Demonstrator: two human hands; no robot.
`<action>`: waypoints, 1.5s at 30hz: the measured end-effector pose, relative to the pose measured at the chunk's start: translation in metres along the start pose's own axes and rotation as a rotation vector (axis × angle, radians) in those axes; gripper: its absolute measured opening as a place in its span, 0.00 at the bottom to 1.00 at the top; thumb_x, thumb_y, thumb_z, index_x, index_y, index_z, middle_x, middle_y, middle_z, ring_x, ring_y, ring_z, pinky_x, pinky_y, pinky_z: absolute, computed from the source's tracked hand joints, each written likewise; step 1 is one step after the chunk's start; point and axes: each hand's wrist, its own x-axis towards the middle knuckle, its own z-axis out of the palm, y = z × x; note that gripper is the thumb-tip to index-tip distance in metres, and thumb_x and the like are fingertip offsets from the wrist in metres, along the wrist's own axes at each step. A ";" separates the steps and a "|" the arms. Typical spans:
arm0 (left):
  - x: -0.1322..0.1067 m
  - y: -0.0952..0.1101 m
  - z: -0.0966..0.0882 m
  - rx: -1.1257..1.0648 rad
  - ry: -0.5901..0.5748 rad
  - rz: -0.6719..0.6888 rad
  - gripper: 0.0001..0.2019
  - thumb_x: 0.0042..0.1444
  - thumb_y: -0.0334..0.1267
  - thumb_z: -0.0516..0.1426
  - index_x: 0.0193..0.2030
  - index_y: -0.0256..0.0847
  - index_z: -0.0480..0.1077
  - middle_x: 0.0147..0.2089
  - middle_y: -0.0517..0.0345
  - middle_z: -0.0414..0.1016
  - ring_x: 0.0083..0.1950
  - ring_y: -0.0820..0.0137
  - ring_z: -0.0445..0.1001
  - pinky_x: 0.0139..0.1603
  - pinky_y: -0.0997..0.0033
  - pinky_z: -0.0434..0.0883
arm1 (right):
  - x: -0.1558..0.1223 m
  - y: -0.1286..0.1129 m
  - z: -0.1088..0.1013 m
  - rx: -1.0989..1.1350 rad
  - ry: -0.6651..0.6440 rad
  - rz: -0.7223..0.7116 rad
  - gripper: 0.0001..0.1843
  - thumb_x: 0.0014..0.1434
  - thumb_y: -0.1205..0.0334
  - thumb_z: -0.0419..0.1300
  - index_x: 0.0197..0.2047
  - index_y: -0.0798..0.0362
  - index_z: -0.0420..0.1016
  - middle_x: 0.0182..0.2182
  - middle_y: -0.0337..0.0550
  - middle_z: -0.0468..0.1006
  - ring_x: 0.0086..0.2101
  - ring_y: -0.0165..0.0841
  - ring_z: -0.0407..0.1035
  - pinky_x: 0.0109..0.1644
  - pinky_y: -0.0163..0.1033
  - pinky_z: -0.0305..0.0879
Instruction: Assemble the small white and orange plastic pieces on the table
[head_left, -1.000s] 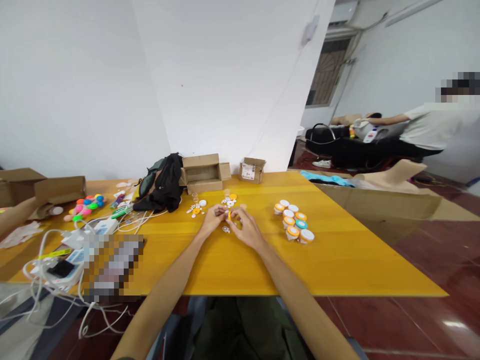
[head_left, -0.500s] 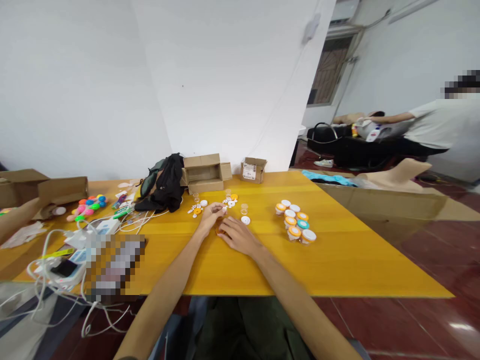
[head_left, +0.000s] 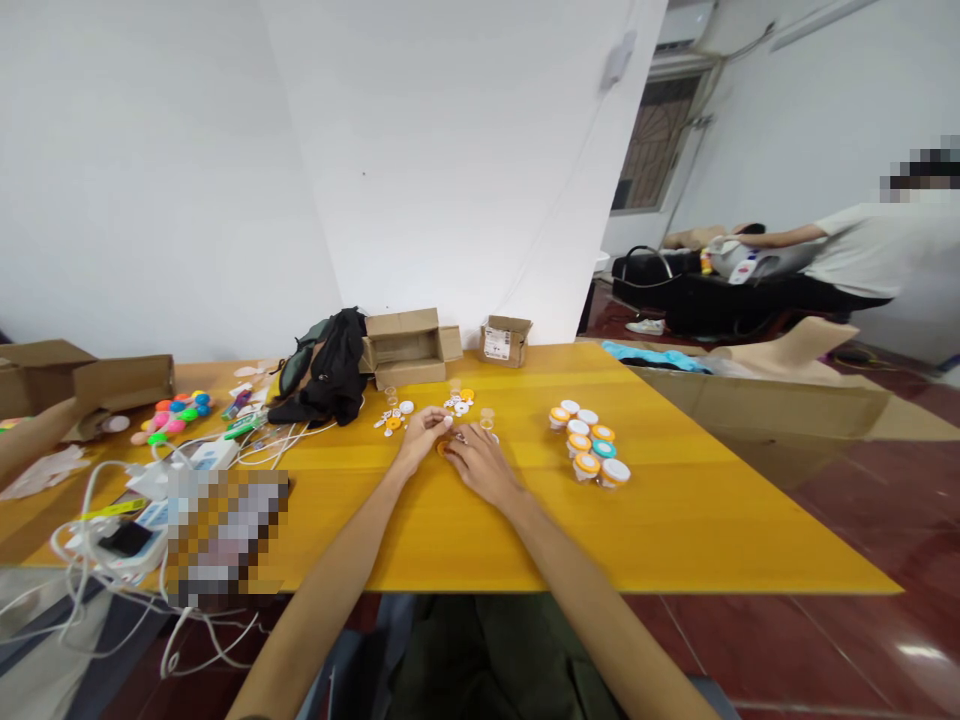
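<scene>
Both my hands are close together over the middle of the yellow table. My left hand [head_left: 424, 436] pinches a small white plastic piece [head_left: 448, 421] between thumb and fingertips. Just right of it, my right hand [head_left: 480, 460] is curled palm down; whatever is under its fingers is hidden. An orange ring-shaped lid [head_left: 442, 448] lies partly covered beside the right fingertips. Beyond the hands are small white parts [head_left: 456, 407], an orange ring [head_left: 394, 424], a white lid [head_left: 406, 407] and a clear cup [head_left: 487, 417]. A white disc behind my right hand is mostly covered.
Several lidded clear cups [head_left: 589, 463] with orange, white and teal tops stand grouped to the right. Cardboard boxes [head_left: 409, 350] and a black bag [head_left: 337, 365] line the back. Cables, a power strip [head_left: 217, 455] and coloured balls [head_left: 176, 412] cover the left. A person [head_left: 862, 250] sits far right.
My right hand has moved slightly up, its fingers now nearer the left hand and covering most of the white disc. More of the orange lid shows. The left hand stays nearly still.
</scene>
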 end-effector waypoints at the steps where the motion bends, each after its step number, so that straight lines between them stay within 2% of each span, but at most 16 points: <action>1: 0.000 0.000 0.000 0.006 0.000 0.007 0.11 0.41 0.39 0.68 0.31 0.40 0.75 0.32 0.59 0.78 0.38 0.68 0.76 0.46 0.68 0.72 | 0.000 0.000 0.000 -0.011 0.006 0.017 0.09 0.63 0.65 0.58 0.40 0.46 0.80 0.44 0.47 0.75 0.45 0.40 0.66 0.47 0.45 0.63; 9: 0.002 -0.003 0.001 0.046 0.002 0.068 0.10 0.44 0.39 0.67 0.31 0.40 0.75 0.33 0.58 0.78 0.38 0.68 0.76 0.45 0.67 0.72 | -0.001 0.004 0.006 -0.052 0.033 0.129 0.09 0.62 0.65 0.58 0.40 0.46 0.80 0.46 0.49 0.75 0.48 0.42 0.65 0.50 0.48 0.62; 15: 0.001 -0.003 0.002 0.053 -0.008 0.108 0.10 0.44 0.41 0.67 0.32 0.40 0.75 0.33 0.57 0.79 0.37 0.68 0.77 0.44 0.67 0.74 | 0.001 0.003 0.004 -0.052 -0.021 0.135 0.09 0.63 0.65 0.57 0.41 0.47 0.79 0.41 0.47 0.77 0.44 0.40 0.67 0.46 0.44 0.61; 21: 0.001 -0.003 0.002 0.073 -0.026 0.118 0.11 0.45 0.42 0.67 0.32 0.40 0.74 0.34 0.57 0.79 0.38 0.68 0.77 0.44 0.67 0.73 | 0.001 0.000 0.003 -0.068 -0.019 0.121 0.10 0.63 0.68 0.56 0.42 0.46 0.78 0.44 0.46 0.76 0.44 0.39 0.66 0.47 0.43 0.59; 24: 0.002 -0.005 0.001 0.082 -0.044 0.119 0.11 0.46 0.43 0.66 0.33 0.40 0.74 0.34 0.57 0.79 0.38 0.68 0.77 0.44 0.68 0.73 | 0.001 0.001 0.001 -0.076 0.005 0.157 0.08 0.60 0.67 0.59 0.43 0.48 0.75 0.44 0.47 0.75 0.44 0.41 0.65 0.47 0.44 0.59; 28: 0.002 -0.009 0.002 0.116 -0.080 0.121 0.11 0.47 0.43 0.66 0.33 0.40 0.74 0.33 0.57 0.78 0.37 0.69 0.76 0.42 0.69 0.72 | 0.001 0.005 -0.003 -0.097 0.014 0.215 0.03 0.58 0.63 0.62 0.38 0.49 0.74 0.40 0.47 0.75 0.44 0.42 0.65 0.46 0.44 0.59; 33: 0.000 -0.008 0.004 0.124 -0.129 0.108 0.11 0.47 0.42 0.66 0.33 0.39 0.73 0.32 0.58 0.77 0.36 0.70 0.75 0.42 0.70 0.72 | -0.001 0.010 -0.005 -0.087 0.011 0.187 0.01 0.58 0.63 0.62 0.35 0.49 0.75 0.44 0.48 0.75 0.47 0.42 0.66 0.46 0.44 0.60; 39: -0.001 -0.006 0.005 0.130 -0.124 0.107 0.10 0.47 0.41 0.66 0.32 0.39 0.72 0.31 0.58 0.76 0.36 0.69 0.75 0.41 0.70 0.71 | -0.002 0.011 -0.004 -0.061 0.015 0.172 0.01 0.58 0.62 0.62 0.35 0.48 0.76 0.45 0.48 0.75 0.47 0.43 0.65 0.46 0.46 0.61; 45: -0.001 -0.007 0.005 0.148 -0.138 0.119 0.09 0.48 0.40 0.65 0.33 0.39 0.73 0.32 0.59 0.77 0.35 0.70 0.75 0.40 0.71 0.71 | -0.003 0.011 -0.004 -0.058 0.047 0.186 0.04 0.58 0.66 0.60 0.35 0.48 0.75 0.45 0.48 0.75 0.48 0.42 0.65 0.47 0.45 0.61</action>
